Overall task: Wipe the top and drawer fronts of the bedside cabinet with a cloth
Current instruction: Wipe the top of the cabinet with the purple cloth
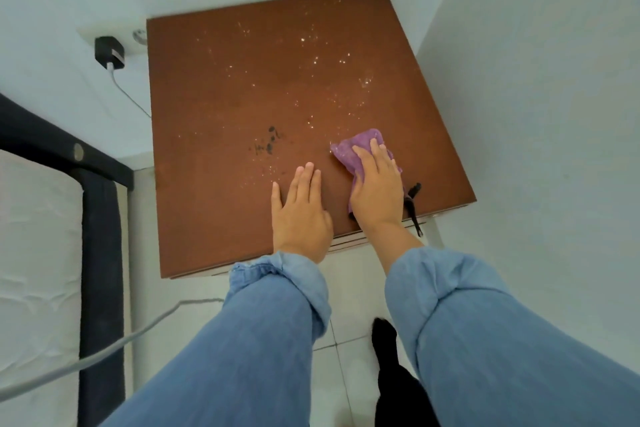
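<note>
The bedside cabinet's brown top fills the middle of the view, speckled with water droplets and a few dark marks. My right hand lies flat on a purple cloth, pressing it on the top near the front right. My left hand rests palm down on the bare wood just left of the cloth, fingers spread, holding nothing. The drawer fronts are hidden below the top's front edge.
White walls close the cabinet in behind and on the right. A black charger with a white cable is plugged into a wall socket at the left. A bed with a dark frame stands to the left. White tiled floor lies in front.
</note>
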`<state>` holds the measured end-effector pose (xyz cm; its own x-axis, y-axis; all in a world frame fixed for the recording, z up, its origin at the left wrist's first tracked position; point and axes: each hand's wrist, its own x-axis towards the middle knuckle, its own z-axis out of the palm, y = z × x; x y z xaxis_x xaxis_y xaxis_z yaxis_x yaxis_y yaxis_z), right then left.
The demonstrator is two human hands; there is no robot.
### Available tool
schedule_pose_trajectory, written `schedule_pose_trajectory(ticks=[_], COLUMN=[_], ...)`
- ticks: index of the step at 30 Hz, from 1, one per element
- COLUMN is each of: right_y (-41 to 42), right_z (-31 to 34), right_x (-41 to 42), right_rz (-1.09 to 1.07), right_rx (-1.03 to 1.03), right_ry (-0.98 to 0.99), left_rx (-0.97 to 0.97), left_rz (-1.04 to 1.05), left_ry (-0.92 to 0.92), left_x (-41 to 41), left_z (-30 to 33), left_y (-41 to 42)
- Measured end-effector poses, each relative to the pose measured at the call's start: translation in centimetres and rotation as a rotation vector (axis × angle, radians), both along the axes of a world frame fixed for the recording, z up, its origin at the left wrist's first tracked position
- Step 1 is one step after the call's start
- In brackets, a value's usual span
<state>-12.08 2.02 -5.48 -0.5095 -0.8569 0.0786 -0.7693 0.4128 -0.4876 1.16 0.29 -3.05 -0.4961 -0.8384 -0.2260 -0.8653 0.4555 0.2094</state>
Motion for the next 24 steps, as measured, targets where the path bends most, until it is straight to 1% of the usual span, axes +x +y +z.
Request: schedule_pose_trajectory(ticks=[1, 5, 7, 11, 13, 15, 18, 21, 24], right_y=[-0.1, -0.9, -2.6, -6.6, -8.8, -10.9, -14.8, -19.3, -23.7], right_z=[0.1, 1.5, 2.5, 3.7, 3.3, 2.7, 2.1, 1.8, 1.2], right_x=[0.0, -1.6, -3.4, -8.2, -11.7, -14.6, -17.6, -19.5, -21.3], right_rz=[-0.013, -0.102, -0.15, -0.234, -0.285, -0.314, -0.266, -0.165, -0.053], right_rx=[-0.013, -0.192, -0.22, -0.312, -0.355, -0.355, -0.317, -0.33, -0.347], right_ry=[-0.036, -0.22, -0.312, -0.332, -0.358, -0.377, -0.401, -0.416, -0.377], left_rx=[-0.007, -0.027, -0.063, -0.089, -0.085, -0.1, -0.144, -0.191, -0.217], left_rz=[0.008, 0.064, 0.079, 0.129, 0.162, 0.186, 0.203, 0.209, 0.229], left_ry=[0.002, 0.078, 0.123, 0.162, 0.162, 0.156, 0.145, 0.13, 0.131], left_x=[-0.2, -2.2, -4.2, -8.7, -11.3, -13.2, -15.0, -15.3, -15.5], left_z=[0.2, 1.5, 1.8, 1.6, 0.9, 0.2, -0.7, -1.5, -2.2], left_y=[-0.1, -1.7, -3.5, -6.8, -8.6, -10.3, -13.4, -15.8, -16.3])
